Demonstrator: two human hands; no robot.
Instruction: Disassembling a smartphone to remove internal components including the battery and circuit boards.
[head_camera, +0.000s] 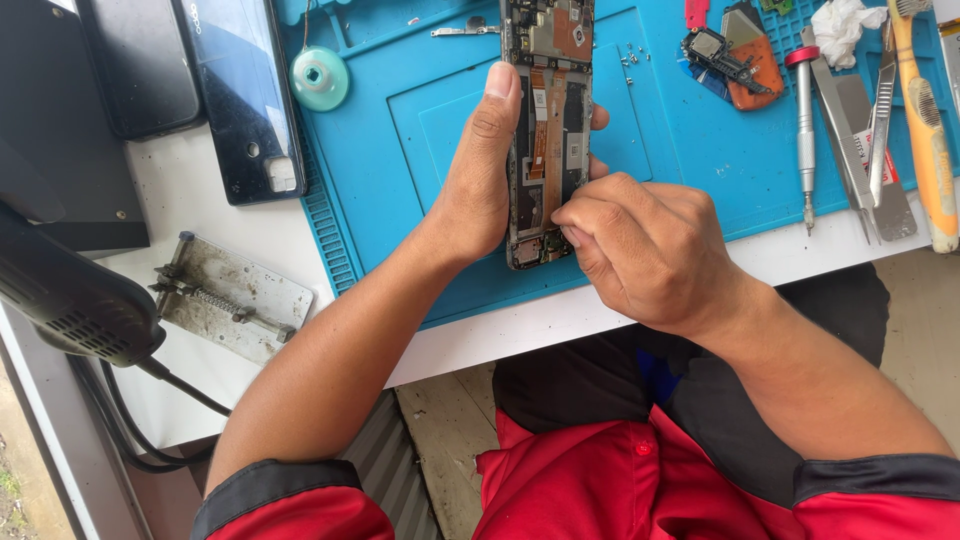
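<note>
An opened phone (548, 110) with its back off shows its board, ribbon cables and metal frame above a blue work mat (420, 120). My left hand (478, 175) grips the phone's left edge, thumb along the side and fingertips showing past the right edge. My right hand (645, 250) is curled with fingertips pinched at the phone's lower right, touching the inside near the bottom board. What those fingertips pinch is hidden.
A screwdriver (806, 130), tweezers (880, 110), an orange-handled brush (925, 130) and small parts (725, 55) lie at the mat's right. A teal round dispenser (319, 77), two dark phones (245, 95), a metal clamp plate (235, 300) and a black tool (70, 300) sit left.
</note>
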